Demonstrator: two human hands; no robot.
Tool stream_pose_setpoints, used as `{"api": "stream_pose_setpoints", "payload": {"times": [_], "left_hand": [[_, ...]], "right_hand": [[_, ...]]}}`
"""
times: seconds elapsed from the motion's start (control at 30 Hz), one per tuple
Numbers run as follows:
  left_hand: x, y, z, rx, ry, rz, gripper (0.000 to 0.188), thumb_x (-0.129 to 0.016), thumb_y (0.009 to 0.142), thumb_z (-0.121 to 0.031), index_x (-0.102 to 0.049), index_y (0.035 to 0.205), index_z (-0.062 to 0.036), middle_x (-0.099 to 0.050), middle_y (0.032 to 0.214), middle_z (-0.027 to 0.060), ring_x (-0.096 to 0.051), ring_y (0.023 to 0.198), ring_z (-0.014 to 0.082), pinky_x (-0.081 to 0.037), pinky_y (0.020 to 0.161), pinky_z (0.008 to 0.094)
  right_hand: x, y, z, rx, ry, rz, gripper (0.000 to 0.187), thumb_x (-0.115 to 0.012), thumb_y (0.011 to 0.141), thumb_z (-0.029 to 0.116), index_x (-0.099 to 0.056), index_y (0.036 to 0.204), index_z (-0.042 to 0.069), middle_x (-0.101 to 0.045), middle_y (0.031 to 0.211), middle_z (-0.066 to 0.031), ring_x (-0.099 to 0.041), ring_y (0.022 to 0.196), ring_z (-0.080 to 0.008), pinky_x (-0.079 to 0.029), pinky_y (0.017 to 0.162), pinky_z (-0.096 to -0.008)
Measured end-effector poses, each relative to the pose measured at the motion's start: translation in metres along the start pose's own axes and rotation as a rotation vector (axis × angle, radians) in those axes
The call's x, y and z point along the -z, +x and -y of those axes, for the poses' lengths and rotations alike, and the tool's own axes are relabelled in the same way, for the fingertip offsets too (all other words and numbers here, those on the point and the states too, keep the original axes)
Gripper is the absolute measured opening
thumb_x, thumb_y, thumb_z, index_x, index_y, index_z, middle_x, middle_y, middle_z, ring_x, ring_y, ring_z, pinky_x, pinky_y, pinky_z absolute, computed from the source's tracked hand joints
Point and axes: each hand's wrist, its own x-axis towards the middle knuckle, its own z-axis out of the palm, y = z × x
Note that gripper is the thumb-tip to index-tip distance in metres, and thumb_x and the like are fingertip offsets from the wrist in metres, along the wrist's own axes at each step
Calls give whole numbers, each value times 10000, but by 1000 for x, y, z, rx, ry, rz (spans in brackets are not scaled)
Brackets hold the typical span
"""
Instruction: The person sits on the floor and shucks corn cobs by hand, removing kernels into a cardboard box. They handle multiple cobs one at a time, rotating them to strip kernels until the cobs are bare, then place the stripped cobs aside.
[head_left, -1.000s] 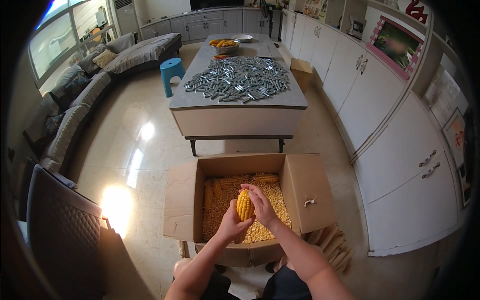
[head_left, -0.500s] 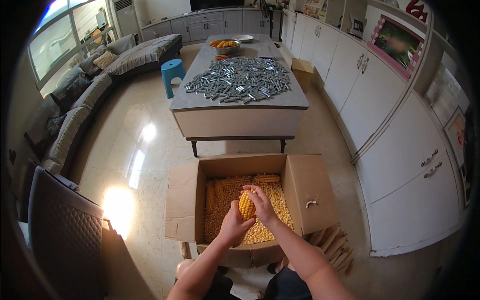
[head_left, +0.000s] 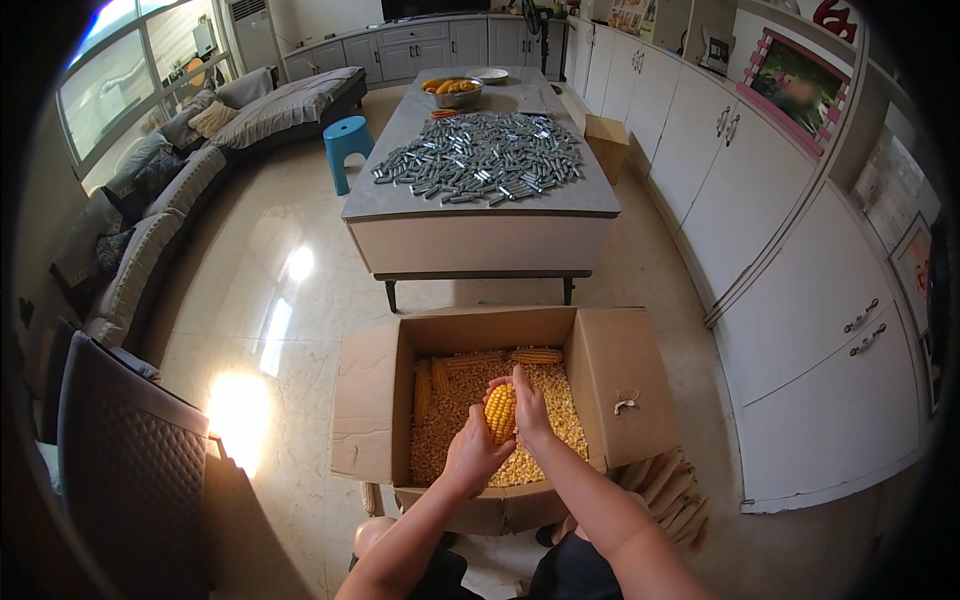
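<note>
Both my hands hold one yellow corn cob [head_left: 499,412] upright over an open cardboard box [head_left: 370,400]. My left hand [head_left: 472,450] cups the cob from below and the left side. My right hand [head_left: 530,405] wraps its right side, thumb near the top. The box holds loose yellow kernels [head_left: 540,455] and a few whole cobs [head_left: 535,355] lying along its far and left sides.
A grey table [head_left: 480,205] beyond the box carries several small metal cylinders [head_left: 480,160] and a bowl of yellow fruit [head_left: 452,92]. A blue stool [head_left: 347,145] stands left of it. White cabinets [head_left: 780,230] run along the right, a sofa [head_left: 150,210] on the left, a dark chair [head_left: 130,470] by my left.
The cob and both hands sit slightly lower and closer to me over the box; the grip is the same.
</note>
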Motion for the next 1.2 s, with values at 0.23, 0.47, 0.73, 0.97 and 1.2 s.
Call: {"api": "stream_pose_setpoints", "payload": {"times": [0.23,0.47,0.73,0.97,1.2], "left_hand": [[4,5,4,21,-14,3,501,-669,668,-245,-341,954,5,-549,881,273,-561,827,408,-462,687,446],[11,5,10,25,-195,32,490,-663,670,-232,-347,957,9,-548,889,288,-558,830,420,-456,683,452],[16,3,-4,16,15,32,487,-658,676,-239,-348,966,-1,-559,855,266,-569,809,405,-462,665,446],[18,4,5,-10,-25,24,484,-657,675,-241,-345,961,-7,-559,848,257,-565,799,407,-464,657,454],[14,4,2,-32,93,-13,470,-651,678,-234,-355,966,-9,-559,831,246,-572,761,398,-474,623,448]], "right_hand": [[8,9,-14,186,-189,112,350,-383,931,301,-551,979,-1,-584,908,-80,-556,853,-141,-437,781,-260],[14,8,-7,101,-17,286,328,-397,917,277,-526,1023,-6,-575,940,-89,-553,872,-152,-437,799,-274],[8,8,-7,81,-74,183,263,-405,905,231,-523,978,7,-586,885,-86,-569,812,-138,-458,770,-262],[10,8,-8,52,119,273,241,-409,904,200,-505,1015,8,-583,893,-85,-565,826,-143,-462,783,-274],[6,10,-12,20,-12,165,237,-445,884,204,-521,993,9,-569,910,-75,-546,856,-138,-442,781,-273]]}}
